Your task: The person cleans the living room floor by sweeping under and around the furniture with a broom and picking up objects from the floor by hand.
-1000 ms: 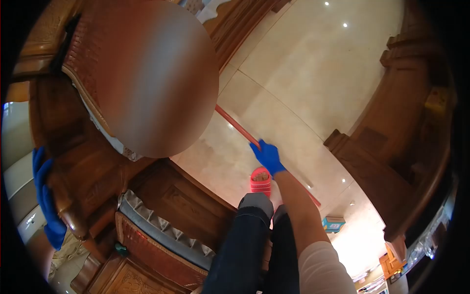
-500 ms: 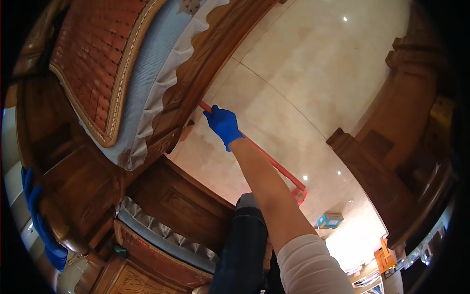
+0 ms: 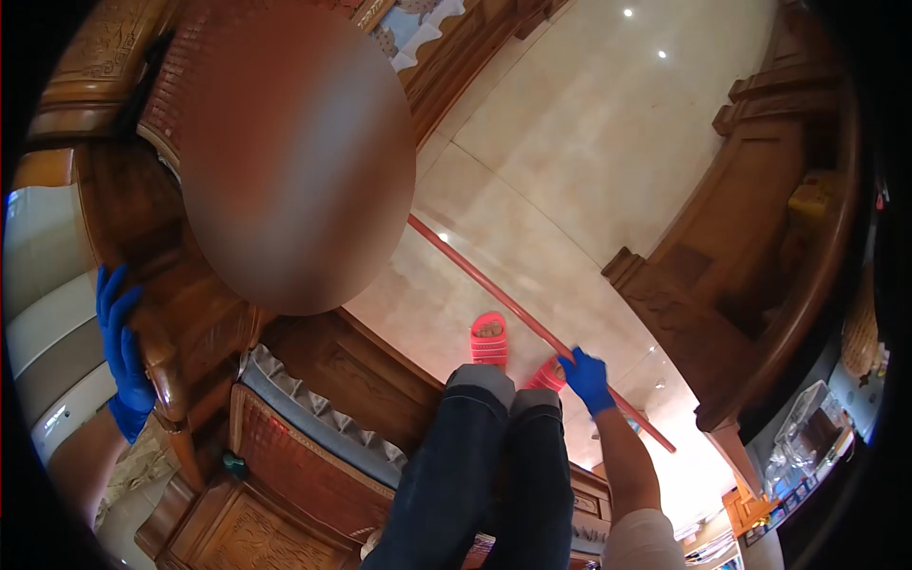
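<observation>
My right hand, in a blue glove, is closed round a long red pole. The pole slants over the tiled floor, its near end past my hand at the lower right. Its far end runs behind a large blurred oval, so I cannot see what is there. My left hand, also blue-gloved, lies against a wooden armrest at the left with its fingers stretched out; it holds nothing. Below the pole are my feet in pink slippers.
A carved wooden seat with a red woven mat and ruffled grey cushion stands at lower left. Along the right is a wooden table with a yellow item beneath its top. A clear plastic container sits at the far right.
My right hand has moved down and to the right and now grips the pole near its near end. My left hand shows more fully on the armrest. Both slippers have come into view.
</observation>
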A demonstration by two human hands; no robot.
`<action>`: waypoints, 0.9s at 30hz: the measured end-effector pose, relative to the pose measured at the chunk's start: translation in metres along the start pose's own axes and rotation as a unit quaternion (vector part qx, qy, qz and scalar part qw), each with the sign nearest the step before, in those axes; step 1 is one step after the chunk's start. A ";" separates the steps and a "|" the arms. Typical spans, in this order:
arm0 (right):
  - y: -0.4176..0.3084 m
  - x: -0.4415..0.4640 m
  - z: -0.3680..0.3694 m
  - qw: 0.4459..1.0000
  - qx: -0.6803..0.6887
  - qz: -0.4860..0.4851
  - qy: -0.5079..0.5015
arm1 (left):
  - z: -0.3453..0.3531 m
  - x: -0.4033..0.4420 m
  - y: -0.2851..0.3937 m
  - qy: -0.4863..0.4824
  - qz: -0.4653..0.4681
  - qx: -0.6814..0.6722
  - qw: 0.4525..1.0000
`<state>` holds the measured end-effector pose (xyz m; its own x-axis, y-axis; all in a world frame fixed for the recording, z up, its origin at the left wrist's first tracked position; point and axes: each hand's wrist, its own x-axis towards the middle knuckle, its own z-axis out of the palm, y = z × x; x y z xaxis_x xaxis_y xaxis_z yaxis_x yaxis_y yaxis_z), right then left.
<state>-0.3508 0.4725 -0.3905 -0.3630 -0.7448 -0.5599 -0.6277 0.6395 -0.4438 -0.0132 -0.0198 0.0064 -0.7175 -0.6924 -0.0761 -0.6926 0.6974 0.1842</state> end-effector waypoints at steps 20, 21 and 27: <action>0.034 -0.182 -0.028 0.989 0.025 0.128 0.063 | -0.004 0.006 0.011 -0.022 0.000 0.044 0.999; 0.014 -0.123 -0.011 0.989 0.050 0.135 0.044 | -0.004 0.006 0.012 -0.019 0.005 0.038 0.999; -0.166 0.182 0.040 0.977 0.179 0.041 0.103 | -0.001 0.005 0.007 -0.037 -0.007 0.009 0.999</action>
<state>-0.2852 0.2385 -0.4463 -0.5568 -0.6866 -0.4675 -0.3220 0.6972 -0.6405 -0.0223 -0.0187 0.0087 -0.7108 -0.6869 -0.1516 -0.7034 0.6915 0.1646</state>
